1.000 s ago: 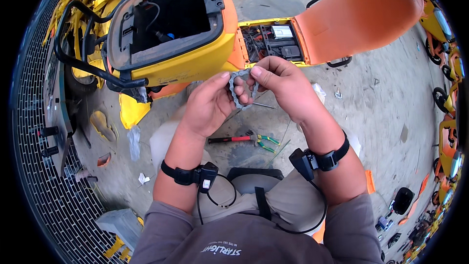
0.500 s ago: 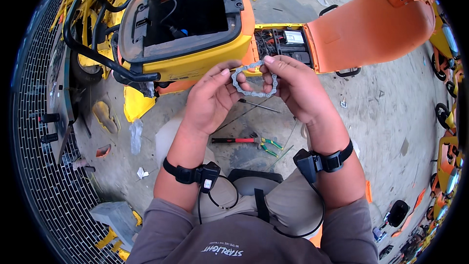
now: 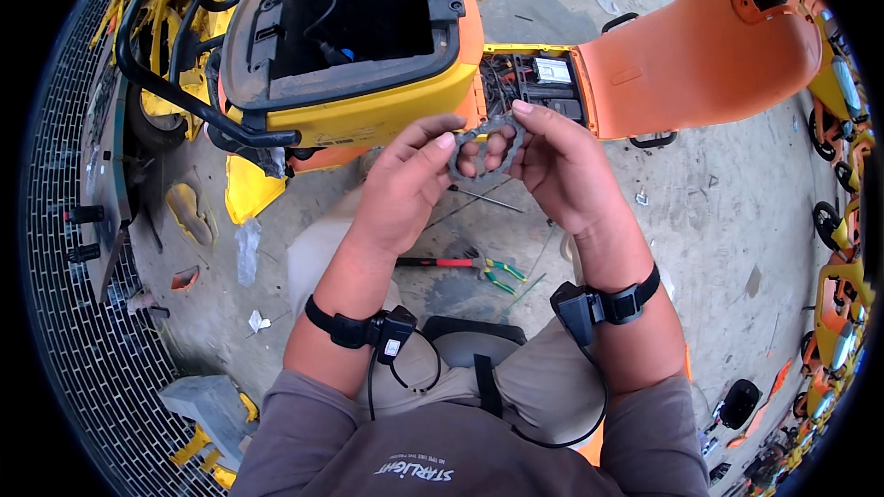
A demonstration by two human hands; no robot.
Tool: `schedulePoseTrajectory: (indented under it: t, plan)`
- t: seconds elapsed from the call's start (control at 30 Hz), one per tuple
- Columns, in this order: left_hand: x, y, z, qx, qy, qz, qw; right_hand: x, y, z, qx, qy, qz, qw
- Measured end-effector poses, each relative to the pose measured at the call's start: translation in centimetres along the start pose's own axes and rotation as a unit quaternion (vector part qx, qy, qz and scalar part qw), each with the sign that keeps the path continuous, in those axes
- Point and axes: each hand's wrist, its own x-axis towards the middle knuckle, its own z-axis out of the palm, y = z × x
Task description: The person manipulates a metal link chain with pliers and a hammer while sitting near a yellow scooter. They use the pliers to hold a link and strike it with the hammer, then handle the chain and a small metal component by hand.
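Note:
A short loop of grey metal roller chain (image 3: 514, 135) hangs between my two hands above the floor, slightly blurred. My left hand (image 3: 402, 182) pinches its left side with thumb and fingers. At the upper right of the loop, my right hand (image 3: 569, 170) grips the chain between thumb and fingers. Some fingertips show through the loop's middle. Just beyond my hands lies an orange and yellow scooter body (image 3: 396, 97) with an open seat compartment and an exposed bay of wiring (image 3: 543, 92).
On the floor below my hands lie a hammer (image 3: 437, 262) with a red and black handle, green-handled pliers (image 3: 503, 273) and a thin metal rod (image 3: 488, 199). Yellow panels (image 3: 253, 189) are at left; a row of scooters (image 3: 838, 290) stands at right. A brick wall (image 3: 69, 294) curves along the left.
The chain has shifted slightly right and turned in my fingers, its loop now less round. Both hands still hold it. My view has moved a little.

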Motion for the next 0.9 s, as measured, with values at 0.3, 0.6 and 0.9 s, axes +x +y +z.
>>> schedulePoseTrajectory:
  t: [0.3,0.6,0.9]
  plan:
    - [0.5,-1.3,0.5,0.155,0.119,0.093,0.976,0.1,1.8,-0.5,-0.158,-0.039,0.097,0.982]
    - [0.8,-0.9,0.1,0.241,0.174,0.057,0.953,-0.1,1.7,-0.5,-0.275,-0.010,-0.034,0.961]
    - [0.8,-1.6,0.1,0.284,0.144,0.074,0.945,0.1,0.6,-1.5,-0.092,0.006,0.007,0.996]
